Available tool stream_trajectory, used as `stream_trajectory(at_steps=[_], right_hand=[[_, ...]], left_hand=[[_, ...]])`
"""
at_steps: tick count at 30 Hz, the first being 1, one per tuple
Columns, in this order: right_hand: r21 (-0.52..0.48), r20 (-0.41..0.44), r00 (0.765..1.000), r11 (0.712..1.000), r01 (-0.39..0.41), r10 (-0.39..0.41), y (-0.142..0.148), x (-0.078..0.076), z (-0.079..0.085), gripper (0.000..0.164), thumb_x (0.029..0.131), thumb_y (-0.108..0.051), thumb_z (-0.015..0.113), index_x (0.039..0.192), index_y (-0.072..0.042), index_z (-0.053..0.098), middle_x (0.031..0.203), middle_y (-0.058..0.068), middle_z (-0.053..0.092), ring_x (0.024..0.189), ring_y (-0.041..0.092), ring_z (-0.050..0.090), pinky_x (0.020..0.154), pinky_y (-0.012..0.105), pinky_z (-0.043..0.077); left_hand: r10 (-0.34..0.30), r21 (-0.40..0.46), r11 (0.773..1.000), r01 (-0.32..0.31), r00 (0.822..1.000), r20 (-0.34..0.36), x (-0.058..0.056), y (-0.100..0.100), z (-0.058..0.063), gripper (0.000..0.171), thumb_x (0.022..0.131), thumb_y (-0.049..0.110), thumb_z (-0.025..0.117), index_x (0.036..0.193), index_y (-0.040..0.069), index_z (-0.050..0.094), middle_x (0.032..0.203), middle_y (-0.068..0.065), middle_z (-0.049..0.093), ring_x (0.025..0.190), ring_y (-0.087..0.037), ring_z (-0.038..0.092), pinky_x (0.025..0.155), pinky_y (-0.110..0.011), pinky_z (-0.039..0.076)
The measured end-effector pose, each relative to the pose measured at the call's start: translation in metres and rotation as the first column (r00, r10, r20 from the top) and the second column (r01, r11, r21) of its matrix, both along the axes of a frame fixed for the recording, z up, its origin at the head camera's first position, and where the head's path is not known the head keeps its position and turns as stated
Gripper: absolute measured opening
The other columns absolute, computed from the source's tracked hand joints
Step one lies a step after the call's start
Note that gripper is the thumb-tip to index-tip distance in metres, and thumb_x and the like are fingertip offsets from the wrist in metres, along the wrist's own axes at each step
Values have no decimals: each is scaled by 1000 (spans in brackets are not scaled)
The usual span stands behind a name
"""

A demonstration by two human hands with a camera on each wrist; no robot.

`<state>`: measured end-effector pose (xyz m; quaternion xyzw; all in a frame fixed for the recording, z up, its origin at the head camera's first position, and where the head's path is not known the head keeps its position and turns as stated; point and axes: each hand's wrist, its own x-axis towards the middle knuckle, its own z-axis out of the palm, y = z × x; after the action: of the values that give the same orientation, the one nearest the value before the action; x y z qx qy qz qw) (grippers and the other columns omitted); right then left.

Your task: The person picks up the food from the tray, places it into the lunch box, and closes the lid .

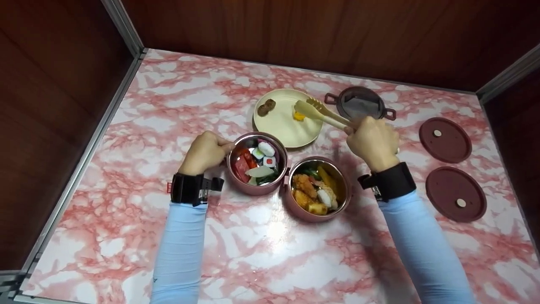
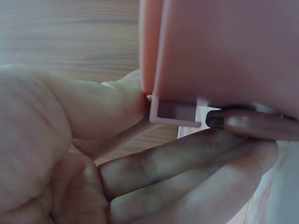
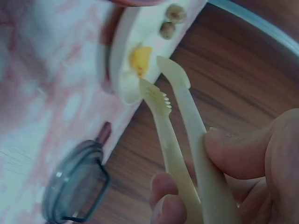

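Observation:
My right hand [image 1: 374, 141] grips a pair of cream tongs [image 3: 184, 126]. The tips are spread apart, right by a yellow food piece [image 3: 141, 59] on the cream plate [image 1: 280, 126]. Two small brown balls [image 1: 266, 107] lie at the plate's left side. My left hand [image 1: 206, 152] holds the left pink lunch container [image 1: 256, 190] at its side, thumb against the wall and fingers by its clasp. Inside this container are sushi pieces [image 1: 269, 161] and red and green food. Beside it stands a second pink container [image 1: 314, 217] with fried pieces [image 1: 304, 185] and other food.
A dark small pot with a glass lid [image 1: 362, 103] stands behind my right hand. Two maroon round lids [image 1: 445, 139] lie on the right of the marbled table [image 1: 105, 219]. Brown wood-look panels [image 1: 295, 33] wall the table at the back and sides.

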<state>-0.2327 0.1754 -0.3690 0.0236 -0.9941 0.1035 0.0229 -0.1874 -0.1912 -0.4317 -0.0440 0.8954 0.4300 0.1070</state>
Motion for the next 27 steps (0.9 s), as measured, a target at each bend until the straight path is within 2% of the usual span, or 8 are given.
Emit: stream_trajectory(at_steps=[7,14,19,21,24,27], right_hand=[[-36,24,1000,999,-6,7,5,-7,-8,22,95,-32,62,90,-15,73,85,22,68,78,47,62,54,58,43],[-69,30,999,997,-19,21,8,-10,-11,28,95,-33,63,83,-9,72,84,23,67,80,47,62,57,58,44],[-97,64,998,995,35,-29,11,-13,-11,34,93,-37,65,93,-4,73,92,28,65,85,47,62,63,58,46],[-112,81,996,993,47,-38,14,-14,-10,34,93,-37,66,102,-5,75,98,30,66,89,48,62,66,58,46],[-141,99,995,989,43,-30,19,-14,-9,31,93,-36,66,113,-13,76,106,28,66,95,47,61,69,58,46],[-153,101,995,988,36,-20,24,-14,-6,27,94,-36,67,113,-20,77,106,24,68,97,45,61,70,57,46]], left_hand=[[-1,-1,1000,1,1000,-6,0,1,1,19,95,22,67,105,10,77,101,-10,74,82,-24,66,82,-39,49],[7,4,1000,-7,1000,11,0,1,2,19,95,22,67,106,10,77,104,-10,73,84,-24,66,82,-39,50],[9,0,1000,-9,1000,18,0,1,1,19,95,23,67,106,10,77,104,-10,73,86,-24,65,83,-39,50],[9,-3,1000,-8,1000,17,0,1,1,19,95,23,67,105,10,77,104,-10,73,86,-24,65,84,-40,49],[7,-5,1000,-6,1000,14,0,2,1,19,95,24,67,105,11,77,105,-10,73,87,-24,65,84,-40,49],[2,-11,1000,-2,1000,7,0,1,1,20,95,24,67,105,11,77,105,-10,73,88,-24,65,84,-40,49]])
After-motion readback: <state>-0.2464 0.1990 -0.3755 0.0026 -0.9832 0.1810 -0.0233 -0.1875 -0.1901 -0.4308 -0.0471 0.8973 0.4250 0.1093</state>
